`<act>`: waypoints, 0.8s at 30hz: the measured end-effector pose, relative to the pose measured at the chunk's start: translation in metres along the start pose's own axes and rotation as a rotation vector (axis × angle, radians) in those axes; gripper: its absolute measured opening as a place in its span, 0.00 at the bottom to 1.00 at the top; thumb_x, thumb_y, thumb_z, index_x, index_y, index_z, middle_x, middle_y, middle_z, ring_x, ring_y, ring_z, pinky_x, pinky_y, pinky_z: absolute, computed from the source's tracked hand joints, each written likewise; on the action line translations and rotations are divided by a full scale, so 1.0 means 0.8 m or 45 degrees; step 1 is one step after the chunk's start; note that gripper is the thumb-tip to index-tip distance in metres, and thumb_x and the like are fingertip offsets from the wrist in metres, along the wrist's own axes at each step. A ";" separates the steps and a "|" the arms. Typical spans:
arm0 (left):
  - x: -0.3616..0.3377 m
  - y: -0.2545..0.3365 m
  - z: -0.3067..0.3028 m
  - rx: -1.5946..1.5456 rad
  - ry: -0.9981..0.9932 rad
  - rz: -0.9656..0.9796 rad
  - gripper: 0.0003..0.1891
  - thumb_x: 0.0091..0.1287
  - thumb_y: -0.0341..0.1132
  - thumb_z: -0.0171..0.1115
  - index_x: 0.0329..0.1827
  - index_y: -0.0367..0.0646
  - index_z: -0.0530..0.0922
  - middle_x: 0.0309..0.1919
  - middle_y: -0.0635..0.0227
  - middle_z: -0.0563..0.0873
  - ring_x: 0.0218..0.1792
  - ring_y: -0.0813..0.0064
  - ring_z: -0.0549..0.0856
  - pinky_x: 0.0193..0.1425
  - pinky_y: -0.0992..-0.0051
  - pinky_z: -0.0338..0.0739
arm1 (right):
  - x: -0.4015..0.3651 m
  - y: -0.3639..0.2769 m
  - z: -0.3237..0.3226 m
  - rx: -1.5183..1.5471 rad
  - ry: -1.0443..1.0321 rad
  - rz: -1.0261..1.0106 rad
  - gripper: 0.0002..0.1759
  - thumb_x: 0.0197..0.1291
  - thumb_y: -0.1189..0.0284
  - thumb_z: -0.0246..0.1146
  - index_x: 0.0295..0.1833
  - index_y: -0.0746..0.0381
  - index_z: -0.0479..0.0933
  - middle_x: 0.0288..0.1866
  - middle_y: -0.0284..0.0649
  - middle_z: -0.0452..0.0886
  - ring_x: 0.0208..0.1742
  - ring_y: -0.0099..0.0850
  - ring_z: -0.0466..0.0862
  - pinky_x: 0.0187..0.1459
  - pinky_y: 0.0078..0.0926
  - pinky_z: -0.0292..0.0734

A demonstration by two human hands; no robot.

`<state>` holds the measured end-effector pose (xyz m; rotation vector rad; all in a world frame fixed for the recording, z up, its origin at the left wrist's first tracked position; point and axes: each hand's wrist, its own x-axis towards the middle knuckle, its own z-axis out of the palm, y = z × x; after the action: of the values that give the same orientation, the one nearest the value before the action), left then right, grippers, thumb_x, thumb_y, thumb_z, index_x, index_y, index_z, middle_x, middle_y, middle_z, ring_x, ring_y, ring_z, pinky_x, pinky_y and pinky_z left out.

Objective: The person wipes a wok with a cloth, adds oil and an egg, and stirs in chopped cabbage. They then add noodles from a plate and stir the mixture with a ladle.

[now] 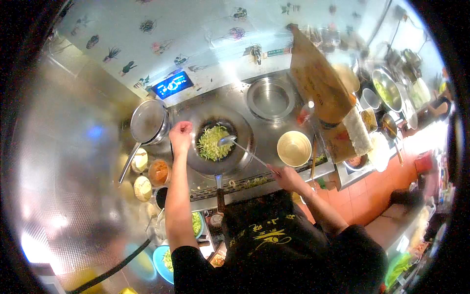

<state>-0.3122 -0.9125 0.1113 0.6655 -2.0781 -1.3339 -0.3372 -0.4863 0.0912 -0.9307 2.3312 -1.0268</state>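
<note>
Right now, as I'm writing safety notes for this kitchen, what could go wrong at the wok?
The left hand hovers near the rim of the wok, so hot metal or spatter might catch it. The right hand holds the ladle among the shredded vegetables; a hard stir could fling some out. The wok handle points toward the apron, where a step forward might knock it.

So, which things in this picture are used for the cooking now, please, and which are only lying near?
In use:
- wok
- cut green vegetables in it
- ladle, held by the right hand

Apparently just nearby:
- long-handled pan
- round metal pot
- pale bowl
- bottle
- brown cardboard
</note>
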 end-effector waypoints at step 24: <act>-0.132 -0.007 -0.078 -1.116 0.416 -0.387 0.04 0.66 0.26 0.62 0.41 0.36 0.79 0.38 0.61 0.85 0.30 0.66 0.84 0.47 0.65 0.82 | 0.075 -0.011 0.046 -0.289 -0.040 -0.193 0.21 0.58 0.74 0.56 0.59 0.58 0.76 0.27 0.52 0.80 0.31 0.52 0.82 0.32 0.46 0.75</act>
<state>-0.1932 -0.8828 0.1063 0.7320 -0.9932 -1.9426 -0.3522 -0.5516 0.0682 -1.2163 2.4169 -0.8072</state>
